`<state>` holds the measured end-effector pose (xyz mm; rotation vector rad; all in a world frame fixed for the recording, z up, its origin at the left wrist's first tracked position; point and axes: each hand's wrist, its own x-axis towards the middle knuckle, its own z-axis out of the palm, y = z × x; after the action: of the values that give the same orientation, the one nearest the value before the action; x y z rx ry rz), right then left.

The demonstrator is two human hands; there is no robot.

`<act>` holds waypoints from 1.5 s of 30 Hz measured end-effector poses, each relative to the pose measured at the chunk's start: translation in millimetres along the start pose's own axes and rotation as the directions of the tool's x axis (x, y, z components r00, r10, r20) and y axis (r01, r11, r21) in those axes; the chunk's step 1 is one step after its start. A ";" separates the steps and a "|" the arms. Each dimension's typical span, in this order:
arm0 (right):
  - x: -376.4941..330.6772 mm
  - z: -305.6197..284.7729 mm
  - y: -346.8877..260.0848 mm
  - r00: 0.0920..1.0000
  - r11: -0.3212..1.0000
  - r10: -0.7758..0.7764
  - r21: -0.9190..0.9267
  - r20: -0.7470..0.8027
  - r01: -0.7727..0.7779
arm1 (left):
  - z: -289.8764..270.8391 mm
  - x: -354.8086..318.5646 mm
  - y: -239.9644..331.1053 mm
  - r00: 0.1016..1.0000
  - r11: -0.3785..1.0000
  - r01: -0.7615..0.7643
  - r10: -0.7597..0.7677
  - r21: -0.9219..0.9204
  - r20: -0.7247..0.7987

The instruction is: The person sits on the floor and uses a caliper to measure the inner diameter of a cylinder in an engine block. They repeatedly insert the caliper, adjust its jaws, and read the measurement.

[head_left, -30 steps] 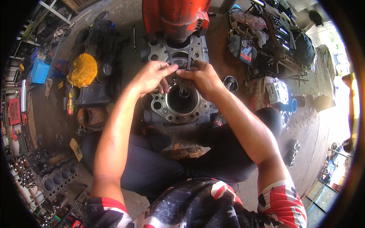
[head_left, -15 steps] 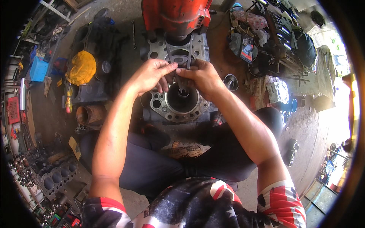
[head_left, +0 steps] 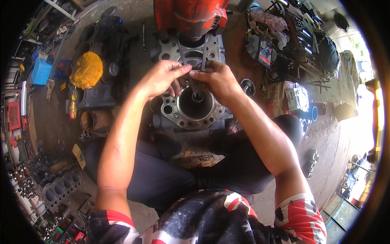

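- Engine block (head_left: pixel 175 116) is lying in front of the person's legs (head_left: pixel 162 162), its near bore (head_left: pixel 187 110) opening just below the hands.
- Left hand (head_left: pixel 166 79) and right hand (head_left: pixel 219 81) are curling, thumb tips almost meeting; I cannot tell whether either is gripping the grey bars (head_left: pixel 204 51) running up toward the red machine part (head_left: pixel 190 14).
- Stained floor (head_left: pixel 236 51) is forming a strip between the block's right edge and heaped tools (head_left: pixel 302 38); a round metal part (head_left: pixel 248 86) is sitting near the right wrist.
- Printed packet (head_left: pixel 265 56) at right is showing lettering too small to read.
- Daylight is pouring in from the right.
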<state>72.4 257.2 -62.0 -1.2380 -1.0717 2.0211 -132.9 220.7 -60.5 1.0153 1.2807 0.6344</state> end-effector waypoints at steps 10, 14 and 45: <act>-2.2 -0.4 -0.7 1.000 1.000 0.020 -0.015 -0.002 -0.020 | 1.4 1.0 -3.4 1.000 1.000 0.004 -0.004 -0.002 0.005; -0.4 -0.9 -2.4 0.999 0.999 0.034 -0.009 0.002 -0.034 | 2.0 3.3 -3.3 1.000 1.000 0.000 0.000 0.004 -0.005; -1.9 -2.9 -4.6 1.000 1.000 -0.004 0.014 0.007 0.004 | 6.1 1.7 -0.5 1.000 1.000 -0.007 0.007 0.015 -0.025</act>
<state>75.9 259.3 -57.9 -1.2216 -1.0609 2.0287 -126.8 220.4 -61.9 1.0268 1.3058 0.6455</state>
